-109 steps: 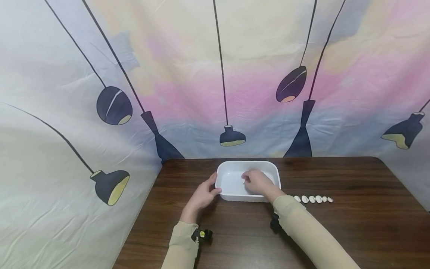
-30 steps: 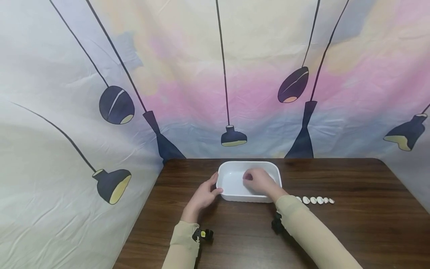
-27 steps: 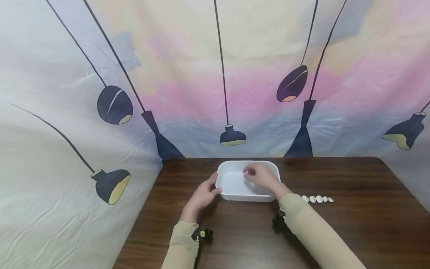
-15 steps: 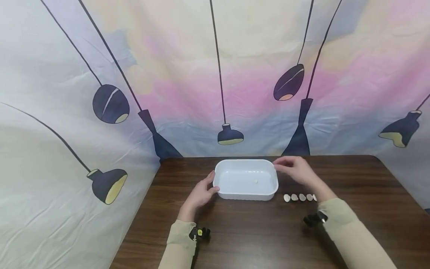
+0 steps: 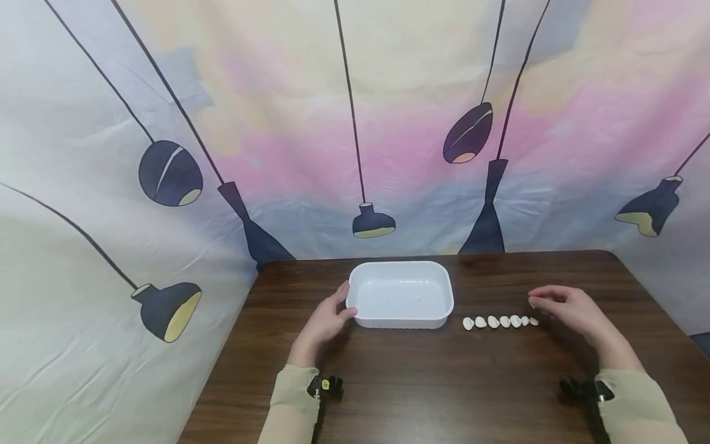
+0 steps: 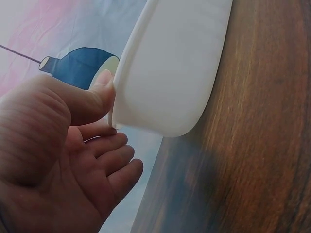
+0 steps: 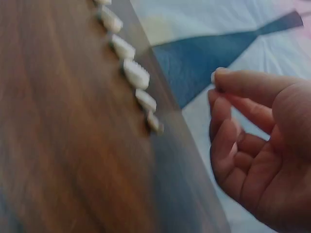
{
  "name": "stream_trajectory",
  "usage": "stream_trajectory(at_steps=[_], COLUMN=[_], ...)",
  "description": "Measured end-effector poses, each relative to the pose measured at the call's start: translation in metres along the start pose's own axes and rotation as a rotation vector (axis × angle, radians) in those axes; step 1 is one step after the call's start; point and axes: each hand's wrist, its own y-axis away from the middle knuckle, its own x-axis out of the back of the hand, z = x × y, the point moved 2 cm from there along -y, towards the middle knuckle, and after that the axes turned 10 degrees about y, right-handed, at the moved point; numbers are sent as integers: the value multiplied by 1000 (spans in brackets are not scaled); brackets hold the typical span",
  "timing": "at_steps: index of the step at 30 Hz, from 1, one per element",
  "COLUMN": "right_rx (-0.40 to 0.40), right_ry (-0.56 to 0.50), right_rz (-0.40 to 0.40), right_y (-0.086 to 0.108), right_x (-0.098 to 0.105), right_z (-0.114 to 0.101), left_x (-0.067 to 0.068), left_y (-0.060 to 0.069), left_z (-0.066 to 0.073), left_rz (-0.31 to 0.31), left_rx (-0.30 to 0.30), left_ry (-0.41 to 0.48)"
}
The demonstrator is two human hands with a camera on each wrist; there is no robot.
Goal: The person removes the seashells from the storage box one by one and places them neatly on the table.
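Note:
A white rectangular dish (image 5: 400, 323) stands toward the back of the table. My left hand (image 5: 324, 319) holds its left end, thumb on the rim and fingers along the side; the left wrist view shows the thumb (image 6: 92, 99) against the rim. One small pale shell (image 5: 418, 298) lies inside the dish. To the right, several small white shells (image 5: 492, 322) form a row on the table. My right hand (image 5: 577, 313) hovers past the row's right end, thumb and forefinger pinching a tiny shell, mostly hidden; a white sliver (image 7: 213, 77) of it shows at the fingertips.
The dark wooden table (image 5: 444, 382) ends at the back against a hanging cloth (image 5: 310, 154) printed with lamps. Each wrist carries a small black camera, the left one (image 5: 327, 387) and the right one (image 5: 579, 390).
My right hand has lifted out of the dish with a shell between its fingertips and moved right, past the far end of the row. The left hand stays at the dish.

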Motion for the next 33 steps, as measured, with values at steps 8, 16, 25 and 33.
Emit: stream_trajectory(at_steps=[8, 16, 25, 33], right_rx=[-91, -85, -88, -106], right_ry=[49, 112, 149, 190], right_rz=[-16, -55, -36, -26], right_y=[10, 10, 9, 11], right_x=[1, -2, -4, -4], right_z=[27, 27, 25, 28], left_x=[0, 2, 2, 2], left_y=[2, 1, 0, 1], left_z=[-1, 0, -2, 0], left_rz=[-3, -4, -2, -5], left_rx=[-2, -7, -13, -19], left_ry=[-1, 15, -4, 8])
